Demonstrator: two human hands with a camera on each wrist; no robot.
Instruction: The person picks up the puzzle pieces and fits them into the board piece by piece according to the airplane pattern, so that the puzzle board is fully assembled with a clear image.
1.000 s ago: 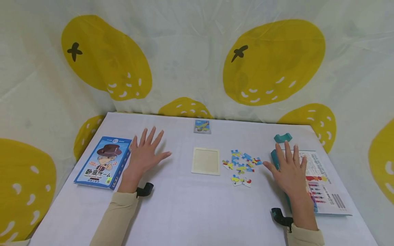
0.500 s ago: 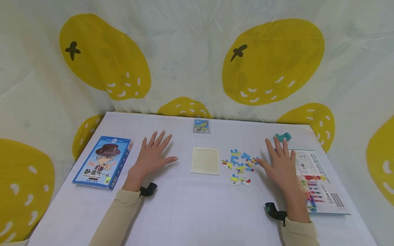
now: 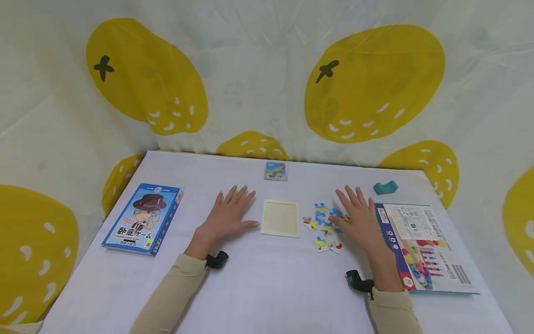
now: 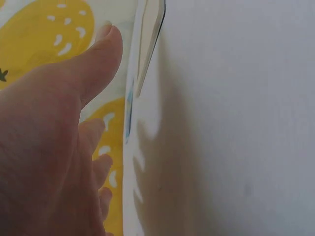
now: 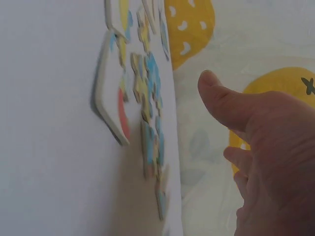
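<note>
Both hands flat and spread on the counter (image 3: pixel 258 287), holding nothing.

Left hand (image 3: pixel 227 218) palm down, fingers straight, thumb tip just beside the empty puzzle tray (image 3: pixel 280 218). Right hand (image 3: pixel 359 220) palm down, fingers spread, over the right edge of the loose puzzle pieces (image 3: pixel 323 227); whether it touches them I cannot tell. Pieces lie between tray and the instruction sheet (image 3: pixel 421 246). Blue game box (image 3: pixel 143 218) far left.

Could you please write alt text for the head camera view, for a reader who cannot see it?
A person's open left hand lies beside an empty puzzle tray on a white table, while the open right hand is over loose puzzle pieces. A blue game box lies far left.
</note>
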